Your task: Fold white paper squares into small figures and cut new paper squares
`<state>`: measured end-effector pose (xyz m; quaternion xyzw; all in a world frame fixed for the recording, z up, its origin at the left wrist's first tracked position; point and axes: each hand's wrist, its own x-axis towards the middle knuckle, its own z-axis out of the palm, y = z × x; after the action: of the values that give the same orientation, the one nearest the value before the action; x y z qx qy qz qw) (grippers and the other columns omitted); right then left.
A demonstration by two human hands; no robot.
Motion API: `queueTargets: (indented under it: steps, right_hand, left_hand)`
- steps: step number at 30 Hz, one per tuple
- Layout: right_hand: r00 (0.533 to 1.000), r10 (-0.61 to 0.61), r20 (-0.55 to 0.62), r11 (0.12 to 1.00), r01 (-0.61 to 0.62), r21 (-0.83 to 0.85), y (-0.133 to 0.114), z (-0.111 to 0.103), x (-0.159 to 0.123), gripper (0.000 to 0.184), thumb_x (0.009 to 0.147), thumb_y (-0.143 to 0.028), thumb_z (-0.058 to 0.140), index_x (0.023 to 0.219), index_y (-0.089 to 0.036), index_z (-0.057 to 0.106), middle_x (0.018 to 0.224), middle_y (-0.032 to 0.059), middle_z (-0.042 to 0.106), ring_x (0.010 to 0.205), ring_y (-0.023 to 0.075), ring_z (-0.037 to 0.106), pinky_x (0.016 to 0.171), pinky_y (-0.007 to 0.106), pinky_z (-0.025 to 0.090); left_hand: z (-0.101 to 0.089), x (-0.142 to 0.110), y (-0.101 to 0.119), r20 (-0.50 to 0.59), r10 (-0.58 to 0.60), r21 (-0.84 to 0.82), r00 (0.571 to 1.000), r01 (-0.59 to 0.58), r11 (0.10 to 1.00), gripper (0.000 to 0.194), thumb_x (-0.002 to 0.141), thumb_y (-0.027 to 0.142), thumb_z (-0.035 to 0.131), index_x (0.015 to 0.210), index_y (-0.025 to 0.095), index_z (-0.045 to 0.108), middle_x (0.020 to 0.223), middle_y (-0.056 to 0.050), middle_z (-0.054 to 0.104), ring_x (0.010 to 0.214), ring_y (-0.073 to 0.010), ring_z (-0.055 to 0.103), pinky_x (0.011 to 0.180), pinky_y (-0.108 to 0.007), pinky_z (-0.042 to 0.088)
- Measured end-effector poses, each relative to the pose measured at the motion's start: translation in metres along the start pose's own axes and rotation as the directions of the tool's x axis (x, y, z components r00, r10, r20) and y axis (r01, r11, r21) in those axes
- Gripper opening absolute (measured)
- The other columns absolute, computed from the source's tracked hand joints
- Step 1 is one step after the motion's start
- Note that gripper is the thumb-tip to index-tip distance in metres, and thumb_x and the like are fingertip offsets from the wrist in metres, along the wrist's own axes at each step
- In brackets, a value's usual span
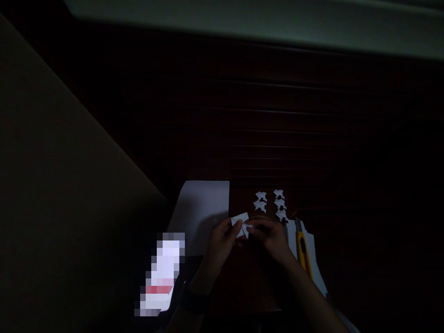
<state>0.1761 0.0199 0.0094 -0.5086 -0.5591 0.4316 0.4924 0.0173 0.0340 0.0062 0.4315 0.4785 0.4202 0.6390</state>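
A small piece of folded white paper (244, 216) with crease lines is held up between both hands. My left hand (221, 238) pinches its left side, the thumb lying across the front. On the opposite side, the fingers of my right hand (272, 236) are closed on the paper's right edge. Beyond the hands lie several small folded paper figures in two columns, a left column (260, 202) and a right column (280, 204). A dark band circles my left wrist.
A large white sheet (208, 203) lies to the left. Near it glows a blurred-out screen (161, 273). A yellow utility knife (304, 254) rests on white paper (316, 263) at the right. The surroundings are very dark, with a pale wall (52, 162) at left.
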Motion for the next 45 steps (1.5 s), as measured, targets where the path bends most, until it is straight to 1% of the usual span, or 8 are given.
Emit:
queueTargets:
  steps: [8,16,21,28,31,34,37,45]
  right_hand:
    - [0.998,-0.005,-0.057,1.000,0.005,-0.010,0.0006,0.0035,0.0008,0.011,0.072,-0.027,0.070,0.082,-0.024,0.074,0.090,0.0058,0.070,0.086,0.0225,0.063,0.081,0.036,0.048]
    - [0.998,0.022,-0.056,0.999,-0.021,0.026,0.0030,0.0047,-0.0002,0.011,0.076,-0.024,0.067,0.082,-0.026,0.075,0.090,0.0039,0.071,0.086,0.0222,0.065,0.080,0.036,0.049]
    - [0.999,0.025,-0.047,0.998,-0.022,0.065,-0.0001,0.0053,-0.0016,0.010,0.077,-0.024,0.065,0.081,-0.025,0.075,0.092,0.0041,0.071,0.087,0.0221,0.065,0.080,0.034,0.049]
    - [0.988,0.085,-0.128,0.995,-0.090,-0.035,0.0042,0.0080,-0.0027,0.008,0.075,-0.025,0.066,0.075,-0.022,0.073,0.079,0.0032,0.072,0.076,0.0208,0.064,0.071,0.031,0.047]
    - [0.993,0.048,-0.108,0.997,-0.055,-0.062,0.0023,0.0076,-0.0025,0.008,0.076,-0.024,0.064,0.077,-0.023,0.072,0.080,0.0027,0.071,0.078,0.0199,0.064,0.073,0.030,0.047]
    - [0.997,-0.001,-0.073,0.995,-0.006,-0.098,0.0010,0.0069,-0.0024,0.010,0.078,-0.023,0.063,0.077,-0.022,0.072,0.080,0.0026,0.070,0.078,0.0191,0.064,0.073,0.029,0.047]
    - [0.999,-0.029,-0.043,0.993,0.024,-0.119,0.0020,0.0069,-0.0027,0.011,0.079,-0.021,0.061,0.078,-0.022,0.072,0.081,0.0021,0.070,0.079,0.0182,0.064,0.074,0.029,0.046]
    - [0.999,-0.003,-0.053,0.990,-0.004,-0.141,0.0047,0.0062,-0.0036,0.011,0.080,-0.019,0.061,0.078,-0.023,0.071,0.080,0.0002,0.070,0.077,0.0166,0.064,0.072,0.026,0.046]
  left_hand:
    - [-0.0017,-0.0037,0.0010,0.066,0.005,-0.002,0.998,-0.005,1.000,0.040,0.072,0.035,0.068,0.104,0.013,0.065,0.095,-0.011,0.071,0.080,-0.0217,0.067,0.061,-0.028,0.055]
    - [-0.0025,-0.0025,-0.0030,0.054,-0.076,-0.057,0.996,0.079,0.995,0.033,0.067,0.032,0.074,0.092,0.010,0.070,0.090,-0.011,0.071,0.082,-0.0221,0.066,0.071,-0.033,0.057]
    - [-0.0020,-0.0044,0.0005,0.048,-0.079,-0.102,0.996,0.084,0.991,0.031,0.067,0.030,0.074,0.091,0.010,0.070,0.089,-0.011,0.072,0.079,-0.0203,0.066,0.069,-0.030,0.056]
    - [-0.0030,-0.0033,0.0006,0.046,-0.077,-0.018,0.996,0.078,0.997,0.031,0.067,0.032,0.073,0.088,0.009,0.070,0.085,-0.011,0.072,0.076,-0.0213,0.066,0.068,-0.032,0.055]
    - [-0.0029,-0.0020,0.0009,0.019,0.001,0.122,1.000,-0.004,0.993,0.029,0.065,0.030,0.074,0.087,0.010,0.070,0.082,-0.009,0.072,0.076,-0.0218,0.066,0.068,-0.031,0.053]
    - [-0.0016,-0.0023,0.0008,-0.068,0.181,0.250,0.981,-0.159,0.955,0.045,0.064,0.026,0.074,0.107,0.016,0.064,0.091,-0.007,0.070,0.082,-0.0204,0.065,0.071,-0.029,0.051]
    - [0.0000,-0.0037,-0.0004,-0.110,0.297,0.416,0.948,-0.228,0.880,0.054,0.065,0.026,0.072,0.118,0.024,0.058,0.094,-0.004,0.068,0.084,-0.0191,0.064,0.070,-0.028,0.050]
    - [0.0011,-0.0040,-0.0051,-0.102,0.340,0.514,0.935,-0.243,0.823,0.036,0.069,0.029,0.069,0.105,0.025,0.064,0.091,-0.002,0.067,0.082,-0.0182,0.063,0.069,-0.027,0.050]
